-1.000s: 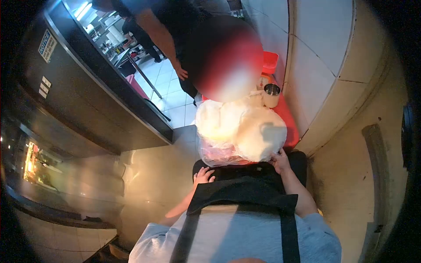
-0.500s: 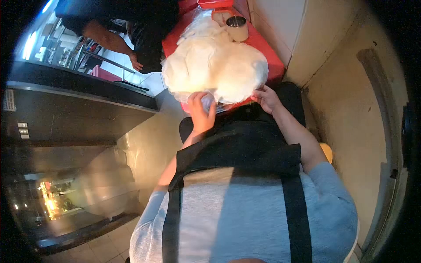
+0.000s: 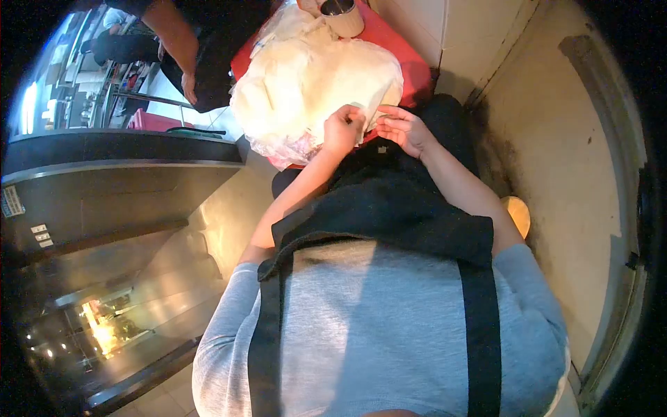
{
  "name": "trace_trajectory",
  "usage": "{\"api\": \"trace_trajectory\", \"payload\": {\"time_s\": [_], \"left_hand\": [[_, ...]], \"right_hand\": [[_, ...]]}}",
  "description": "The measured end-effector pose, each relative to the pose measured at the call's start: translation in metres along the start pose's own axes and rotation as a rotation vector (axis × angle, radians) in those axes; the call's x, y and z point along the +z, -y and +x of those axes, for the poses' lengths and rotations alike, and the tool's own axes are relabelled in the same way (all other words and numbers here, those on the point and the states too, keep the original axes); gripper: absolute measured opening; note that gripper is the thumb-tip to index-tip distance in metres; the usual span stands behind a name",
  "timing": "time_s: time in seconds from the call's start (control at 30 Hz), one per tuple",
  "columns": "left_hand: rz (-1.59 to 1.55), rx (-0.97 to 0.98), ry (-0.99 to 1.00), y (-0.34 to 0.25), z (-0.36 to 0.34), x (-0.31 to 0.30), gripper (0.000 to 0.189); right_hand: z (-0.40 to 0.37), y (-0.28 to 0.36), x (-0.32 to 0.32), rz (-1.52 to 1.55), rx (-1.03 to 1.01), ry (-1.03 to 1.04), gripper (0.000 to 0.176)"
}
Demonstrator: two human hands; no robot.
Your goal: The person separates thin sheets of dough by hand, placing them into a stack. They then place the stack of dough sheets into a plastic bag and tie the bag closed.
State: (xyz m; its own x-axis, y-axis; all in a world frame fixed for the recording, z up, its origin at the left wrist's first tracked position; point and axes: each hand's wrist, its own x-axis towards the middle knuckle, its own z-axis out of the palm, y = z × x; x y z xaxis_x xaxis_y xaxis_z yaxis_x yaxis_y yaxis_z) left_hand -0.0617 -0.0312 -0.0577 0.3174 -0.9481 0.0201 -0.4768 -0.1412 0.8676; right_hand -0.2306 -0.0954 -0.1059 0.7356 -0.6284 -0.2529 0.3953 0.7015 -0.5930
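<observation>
A large heap of thin, pale, soft sheets [image 3: 299, 80] lies at the top middle, with crinkled clear plastic [image 3: 281, 149] along its near left edge. My left hand [image 3: 342, 130] is closed in a pinch at the heap's near edge, on what looks like a thin pale sheet. Close beside it, my right hand [image 3: 405, 132] has thumb and forefinger drawn together at the same flap, its other fingers loosely bent. The fingertips partly hide what they grip.
Under the heap is a red surface [image 3: 415, 76]. A ribbed pale cup [image 3: 344, 22] stands behind it, near the tiled wall. At upper left is another person's hand [image 3: 188, 87] beside a dark counter [image 3: 125, 149]. A yellow round object [image 3: 516, 215] sits low at right.
My left hand has moved right, from the plastic to beside my right hand. The right hand has shifted slightly left. The whole view has tilted, so the heap appears higher and further left.
</observation>
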Motion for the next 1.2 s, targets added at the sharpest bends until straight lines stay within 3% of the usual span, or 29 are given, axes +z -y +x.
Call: {"api": "trace_trajectory", "payload": {"time_s": [0.1,0.2,0.6,0.77,0.83,0.97,1.03,1.2], "left_hand": [[-0.562,-0.333,0.077,0.005,0.009,-0.004,0.012],[-0.7,-0.425,0.052,-0.007,0.009,-0.003,0.017],[-0.712,-0.475,0.066,-0.01,0.012,0.009,0.017],[-0.607,-0.33,0.229,-0.002,0.004,0.014,0.023],[-0.575,-0.251,0.34,0.002,0.003,0.017,0.03],[-0.253,0.04,0.291,0.005,0.0,0.026,0.035],[-0.066,0.115,0.208,-0.001,-0.004,0.026,0.04],[0.109,0.05,0.163,-0.004,-0.005,0.022,0.042]], "right_hand": [[0.004,-0.002,-0.003,0.032,0.007,0.02,0.037],[0.003,-0.001,-0.001,0.049,0.031,0.03,0.038],[-0.003,0.007,-0.004,0.028,0.03,0.026,0.043],[-0.001,0.002,-0.007,0.068,0.01,0.009,0.042],[0.0,-0.002,-0.002,-0.088,-0.115,-0.007,0.041],[0.004,-0.007,-0.008,-0.198,-0.236,-0.054,0.039],[0.002,-0.002,-0.006,-0.166,-0.168,-0.074,0.04],[-0.004,0.002,-0.003,-0.138,-0.141,-0.028,0.051]]}}
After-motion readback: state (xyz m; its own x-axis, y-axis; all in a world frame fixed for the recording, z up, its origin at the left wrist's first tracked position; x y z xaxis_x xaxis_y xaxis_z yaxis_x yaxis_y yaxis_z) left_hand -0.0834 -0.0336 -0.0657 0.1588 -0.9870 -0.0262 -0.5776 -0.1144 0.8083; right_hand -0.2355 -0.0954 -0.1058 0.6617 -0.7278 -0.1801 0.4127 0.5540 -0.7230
